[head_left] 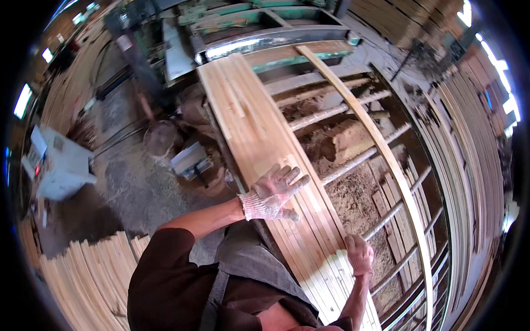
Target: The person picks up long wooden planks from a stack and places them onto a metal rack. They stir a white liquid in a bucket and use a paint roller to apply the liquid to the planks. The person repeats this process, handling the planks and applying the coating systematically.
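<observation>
Long pale wooden strips (248,121) lie side by side, running from the machine bed at the far end toward my body. My left hand (274,193), in a whitish knitted work glove, is over their middle with its palm down and fingers spread; whether it touches them I cannot tell. At the strips' right edge, nearer my body, is my right hand (360,255) in a similar glove. Its fingers are curled in, and what they hold, if anything, is hidden. One separate narrow wooden strip (381,144) lies lengthwise across the rollers to the right.
Metal rollers (346,168) span a frame above sawdust (353,201). A green-edged machine (276,36) stands at the far end. Stacked boards (94,276) lie at lower left, with more long boards (469,143) at right. A pale cabinet (63,165) stands on the left.
</observation>
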The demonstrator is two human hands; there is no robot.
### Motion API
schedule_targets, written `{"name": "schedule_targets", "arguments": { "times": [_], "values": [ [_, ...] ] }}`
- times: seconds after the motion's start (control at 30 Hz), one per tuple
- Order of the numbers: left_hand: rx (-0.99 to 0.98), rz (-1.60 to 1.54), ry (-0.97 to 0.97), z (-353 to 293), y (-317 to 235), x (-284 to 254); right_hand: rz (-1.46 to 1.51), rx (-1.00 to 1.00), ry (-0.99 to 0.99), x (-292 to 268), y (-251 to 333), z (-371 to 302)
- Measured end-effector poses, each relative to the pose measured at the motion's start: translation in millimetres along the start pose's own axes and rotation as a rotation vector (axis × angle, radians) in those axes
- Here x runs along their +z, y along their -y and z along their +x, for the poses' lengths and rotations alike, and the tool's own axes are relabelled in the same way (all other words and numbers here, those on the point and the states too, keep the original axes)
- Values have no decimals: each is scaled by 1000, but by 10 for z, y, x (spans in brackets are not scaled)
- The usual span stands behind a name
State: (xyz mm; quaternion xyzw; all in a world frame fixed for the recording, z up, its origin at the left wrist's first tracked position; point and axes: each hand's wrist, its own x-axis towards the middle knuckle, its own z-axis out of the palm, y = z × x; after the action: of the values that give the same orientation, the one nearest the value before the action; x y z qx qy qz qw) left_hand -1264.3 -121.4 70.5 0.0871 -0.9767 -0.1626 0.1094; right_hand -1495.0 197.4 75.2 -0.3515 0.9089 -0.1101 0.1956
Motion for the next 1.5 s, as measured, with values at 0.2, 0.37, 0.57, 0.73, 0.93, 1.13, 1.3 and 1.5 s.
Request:
{"name": "schedule_targets", "arguments": {
  "times": [0.2, 0.37, 0.57, 0.73, 0.93, 1.13, 1.3, 1.5],
  "values": [
    [109, 14, -5, 948, -260, 408, 120, 206, 60, -31, 6, -96],
    [56, 330, 19, 699, 64, 625, 152, 73, 7, 180, -28, 204],
    [36, 415, 121, 635, 175, 599, 227, 103, -19, 216, 90, 132],
    [138, 221, 107, 1049, 304, 509, 241, 110, -9, 130, 122, 164],
    [115, 91, 244, 1448, 89, 711, 133, 58, 13, 161, 92, 258],
    [146, 2, 174, 1371, 121, 747, 267, 169, 220, 122, 58, 245],
    [255, 87, 74, 1354, 162, 769, 348, 105, 353, 174, -127, 452],
    [324, 77, 4, 1797, 12, 383, 98, 102, -2, -259, -89, 453]
  ]
}}
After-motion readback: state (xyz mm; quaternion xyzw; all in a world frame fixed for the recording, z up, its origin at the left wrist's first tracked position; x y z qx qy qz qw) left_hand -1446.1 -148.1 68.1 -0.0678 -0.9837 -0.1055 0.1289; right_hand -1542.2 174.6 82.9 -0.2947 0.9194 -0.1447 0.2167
